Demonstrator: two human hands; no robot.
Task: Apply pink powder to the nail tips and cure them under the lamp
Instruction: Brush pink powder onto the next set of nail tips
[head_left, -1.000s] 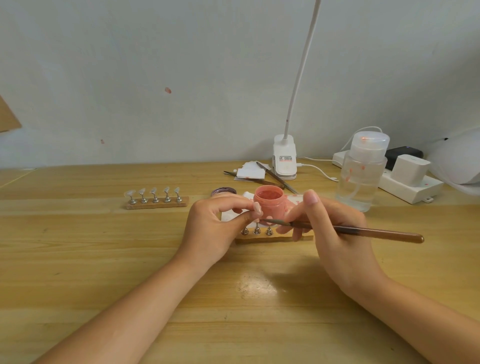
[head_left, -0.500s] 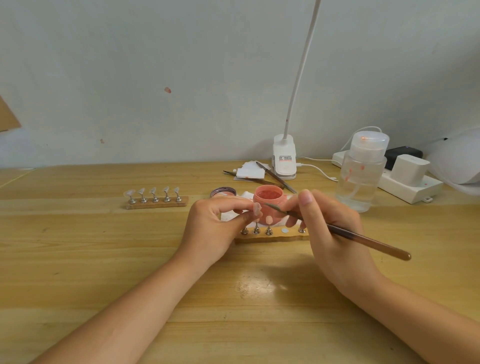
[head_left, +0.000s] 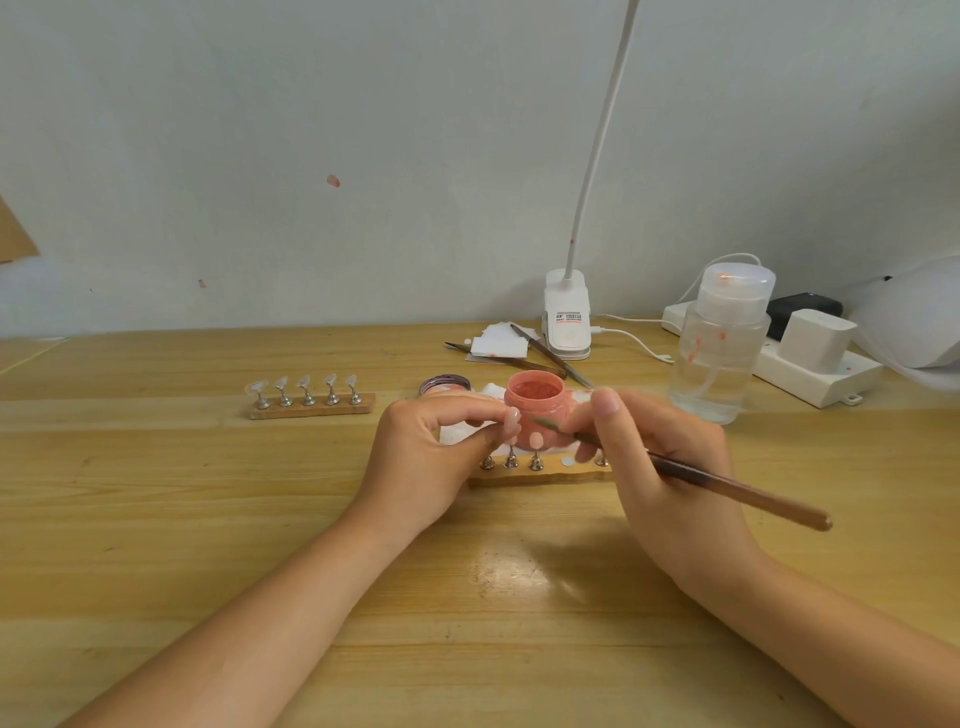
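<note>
Both hands busy — left hand pinching a nail tip, right hand gripping the brush.

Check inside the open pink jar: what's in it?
The pink jar stands open, with reddish-pink powder visible near its top. How deep the powder goes cannot be seen through the opaque wall. The brush tip is outside, beside the jar.

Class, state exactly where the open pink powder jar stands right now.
In the head view, the pink powder jar stands mid-table just behind the near nail stand, between the left hand and right hand.
</note>
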